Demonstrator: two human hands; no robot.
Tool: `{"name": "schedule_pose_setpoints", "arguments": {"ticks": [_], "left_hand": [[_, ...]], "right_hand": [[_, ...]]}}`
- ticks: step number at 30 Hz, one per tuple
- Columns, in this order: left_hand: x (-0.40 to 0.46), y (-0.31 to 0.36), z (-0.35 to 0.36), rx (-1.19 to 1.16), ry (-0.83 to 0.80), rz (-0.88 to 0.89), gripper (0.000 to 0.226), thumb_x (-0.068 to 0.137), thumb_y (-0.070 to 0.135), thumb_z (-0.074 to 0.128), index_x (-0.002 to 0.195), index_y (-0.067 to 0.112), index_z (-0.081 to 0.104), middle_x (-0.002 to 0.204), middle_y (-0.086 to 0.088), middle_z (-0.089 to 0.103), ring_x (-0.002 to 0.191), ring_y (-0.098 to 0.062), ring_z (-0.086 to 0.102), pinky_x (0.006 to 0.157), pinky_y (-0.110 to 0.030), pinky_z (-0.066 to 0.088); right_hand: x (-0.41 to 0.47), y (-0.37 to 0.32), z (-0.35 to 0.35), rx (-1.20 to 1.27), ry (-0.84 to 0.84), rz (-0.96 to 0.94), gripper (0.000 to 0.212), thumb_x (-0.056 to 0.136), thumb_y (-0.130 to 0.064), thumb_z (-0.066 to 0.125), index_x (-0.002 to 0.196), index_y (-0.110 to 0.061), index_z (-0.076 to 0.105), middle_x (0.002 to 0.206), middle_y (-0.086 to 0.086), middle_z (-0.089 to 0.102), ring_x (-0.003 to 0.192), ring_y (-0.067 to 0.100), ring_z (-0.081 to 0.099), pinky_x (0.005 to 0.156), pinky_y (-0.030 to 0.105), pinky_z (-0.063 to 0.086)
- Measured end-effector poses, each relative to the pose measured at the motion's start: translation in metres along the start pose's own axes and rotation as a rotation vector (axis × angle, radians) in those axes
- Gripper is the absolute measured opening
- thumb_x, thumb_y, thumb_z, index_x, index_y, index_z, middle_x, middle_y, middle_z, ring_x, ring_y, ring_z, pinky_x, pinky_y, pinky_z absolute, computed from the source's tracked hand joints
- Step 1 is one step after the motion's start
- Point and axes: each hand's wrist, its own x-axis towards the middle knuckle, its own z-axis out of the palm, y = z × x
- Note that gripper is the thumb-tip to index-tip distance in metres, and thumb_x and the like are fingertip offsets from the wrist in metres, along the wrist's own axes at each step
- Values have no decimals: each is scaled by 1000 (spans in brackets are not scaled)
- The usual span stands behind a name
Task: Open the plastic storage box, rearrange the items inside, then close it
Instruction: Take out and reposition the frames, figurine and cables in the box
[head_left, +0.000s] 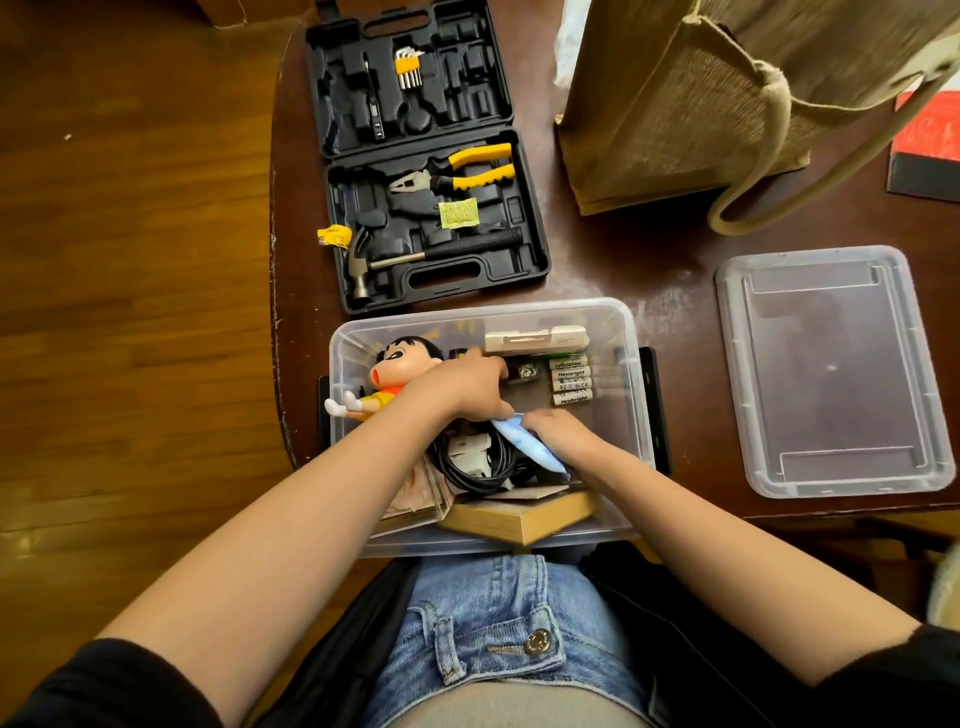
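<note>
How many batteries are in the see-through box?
4 batteries, lying side by side in a stack near the storage box's far right corner, beside the left hand. More could hide beneath the hands.

The clear plastic storage box (631, 374) sits open at the near table edge, its clear lid (831, 371) lying flat to the right. Inside, the left hand (462, 387) reaches over a cartoon boy figurine (397, 364), while the right hand (558, 428) grips a pale blue packet (530, 441). White batteries (570, 380) lie at the far right.
</note>
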Motion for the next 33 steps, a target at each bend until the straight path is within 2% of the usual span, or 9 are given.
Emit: {"name": "schedule_pose_setpoints", "arguments": {"ticks": [5, 12, 15, 21, 24, 27, 29, 31, 33], "left_hand": [[0, -9, 6, 38, 55, 37, 55, 92, 21, 53, 144, 19, 36, 142, -10, 36, 119, -30, 50, 91, -36, 44], [-6, -17, 10, 45, 153, 82, 55, 87, -1, 48, 136, 21, 46, 133, -9, 47, 116, -29, 52, 90, -41, 48], [-8, -14, 10, 47, 169, 94, 54, 85, -4, 46, 131, 24, 53, 131, -6, 51, 114, -27, 53, 84, -38, 49], [-19, -18, 1, 52, 131, 129, 46, 83, -6, 44, 103, 25, 70, 103, 2, 62, 82, -15, 49, 55, -22, 33], [-25, -20, -5, 55, 90, 174, 43, 84, -4, 44, 101, 25, 70, 94, 6, 54, 80, -14, 47, 65, -25, 37], [-30, -22, -6, 91, 87, 213, 40, 86, 1, 43, 103, 27, 68, 106, 6, 60, 86, -14, 51, 74, -30, 45], [-33, -26, -6, 95, 105, 216, 39, 87, 5, 43, 99, 32, 68, 110, 7, 63, 92, -16, 57, 73, -32, 49], [-38, -30, -8, 65, 135, 210, 36, 88, 10, 44, 95, 36, 69, 100, 15, 62, 88, -10, 57, 57, -23, 41], [-44, -35, -8, 4, 212, 217, 31, 88, 13, 49, 92, 36, 70, 83, 22, 57, 72, 3, 52, 51, -14, 28]], "right_hand": [[-7, -3, 0, 49, -114, -35, 55, 85, -62, 49, 110, -15, 64, 100, -2, 64, 93, 13, 59, 78, 25, 40], [-8, -13, 4, -44, -168, 1, 25, 88, -36, 51, 73, -16, 45, 66, -2, 41, 60, 12, 36, 57, 27, 27], [-5, -18, 7, -90, -104, 25, 36, 96, -26, 43, 61, -18, 39, 61, -2, 39, 55, 9, 33, 53, 24, 25], [1, -15, 13, -109, -1, 45, 28, 95, -31, 48, 74, -13, 53, 67, 1, 50, 61, 13, 43, 58, 25, 31], [2, -16, 12, -173, 38, -34, 18, 93, -12, 41, 94, -16, 58, 79, 1, 55, 72, 15, 48, 59, 26, 34], [1, -16, 10, -159, 35, -60, 24, 89, -5, 40, 89, -19, 61, 70, -3, 56, 62, 10, 45, 54, 23, 32], [0, -17, 9, -166, 68, -73, 24, 90, -10, 42, 83, -16, 64, 67, -1, 54, 60, 12, 43, 55, 26, 31], [-1, -16, 11, -165, 97, -110, 28, 90, -19, 45, 78, -3, 64, 65, 7, 53, 64, 19, 44, 60, 32, 32], [-1, -17, 14, -153, 89, -122, 44, 91, -36, 49, 95, 5, 64, 77, 17, 61, 75, 28, 55, 68, 35, 39]]}}
